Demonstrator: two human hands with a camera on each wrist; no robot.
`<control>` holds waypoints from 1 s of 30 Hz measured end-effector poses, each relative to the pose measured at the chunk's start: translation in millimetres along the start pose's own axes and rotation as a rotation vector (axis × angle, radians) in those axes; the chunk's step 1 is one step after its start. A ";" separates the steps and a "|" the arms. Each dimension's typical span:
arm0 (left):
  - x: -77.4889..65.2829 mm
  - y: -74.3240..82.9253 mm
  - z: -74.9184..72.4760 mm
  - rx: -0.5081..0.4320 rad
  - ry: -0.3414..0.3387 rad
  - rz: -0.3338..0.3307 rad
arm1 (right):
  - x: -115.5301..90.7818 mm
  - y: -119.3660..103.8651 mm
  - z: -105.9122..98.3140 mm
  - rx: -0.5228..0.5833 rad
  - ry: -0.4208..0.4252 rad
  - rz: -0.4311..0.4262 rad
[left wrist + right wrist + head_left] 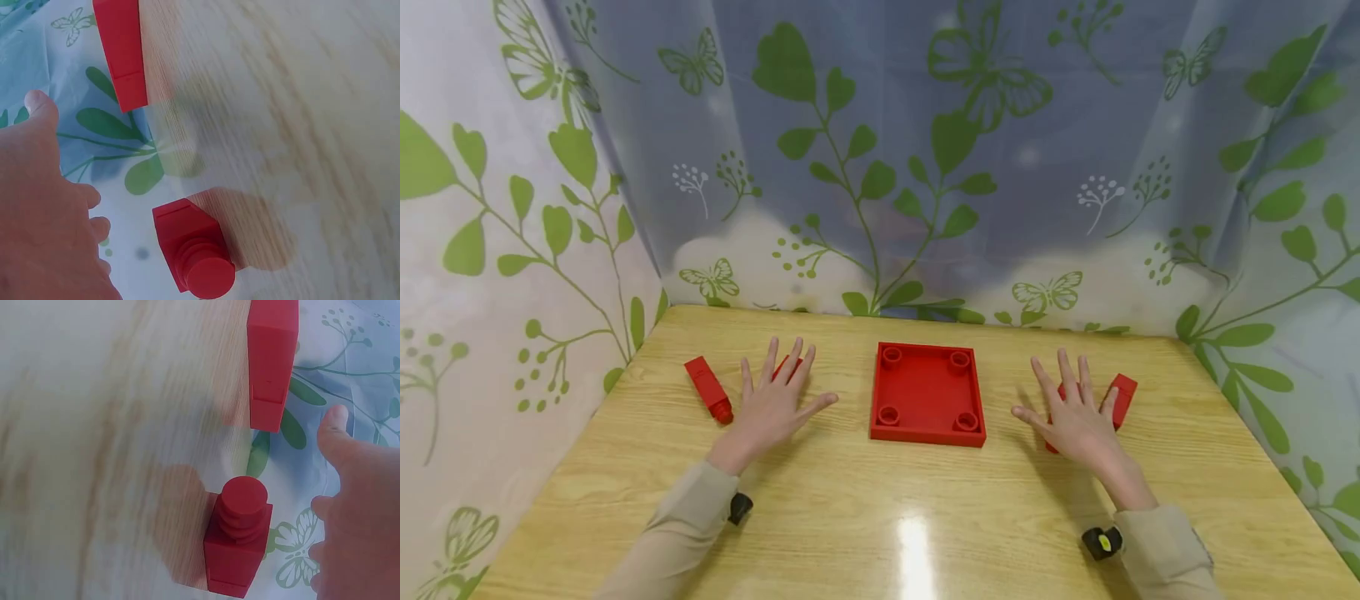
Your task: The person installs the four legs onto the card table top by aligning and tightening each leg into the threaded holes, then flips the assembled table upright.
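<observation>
A red square base [925, 392] with raised walls lies on the table between the hands, with a round socket in each corner. My left hand [769, 417] is spread palm down over a red block leg [788, 368], which it partly hides. Another red leg [706, 387] with a round screw end lies to its left. On the other side, my right hand [1078, 421] spreads its fingers over a red leg [1052, 447], mostly covered. Beside its little finger is one more red leg [1123, 398]. Neither hand holds anything. The right wrist view shows a ridged screw end [242, 503] on one leg.
The light wooden table [820, 517] carries all the red parts. Curtains [880, 167] printed with leaves and butterflies hang along its back and both sides. Each wrist wears a black strap device [1102, 543].
</observation>
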State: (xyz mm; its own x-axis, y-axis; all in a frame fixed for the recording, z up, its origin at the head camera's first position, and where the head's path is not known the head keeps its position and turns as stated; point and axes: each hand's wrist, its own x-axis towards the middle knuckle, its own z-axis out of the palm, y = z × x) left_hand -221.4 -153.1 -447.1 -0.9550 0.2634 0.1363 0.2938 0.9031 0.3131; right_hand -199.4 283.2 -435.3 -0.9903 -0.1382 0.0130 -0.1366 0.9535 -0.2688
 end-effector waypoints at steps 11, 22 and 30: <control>16.6 -0.3 0.9 -0.120 -0.003 0.080 | 13.7 0.6 -2.0 0.044 0.122 -0.131; 32.6 28.9 19.5 -0.161 -0.066 0.233 | 25.5 -25.0 16.6 0.056 0.008 -0.301; 30.0 44.6 34.7 -0.128 -0.240 0.276 | 23.7 -37.5 24.5 0.057 -0.101 -0.342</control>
State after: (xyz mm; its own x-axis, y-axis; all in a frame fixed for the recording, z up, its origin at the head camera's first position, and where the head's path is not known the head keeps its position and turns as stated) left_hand -238.4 -93.1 -461.6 -0.8171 0.5763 0.0134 0.5295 0.7412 0.4126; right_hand -217.1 237.6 -448.6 -0.8799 -0.4749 0.0170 -0.4550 0.8315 -0.3187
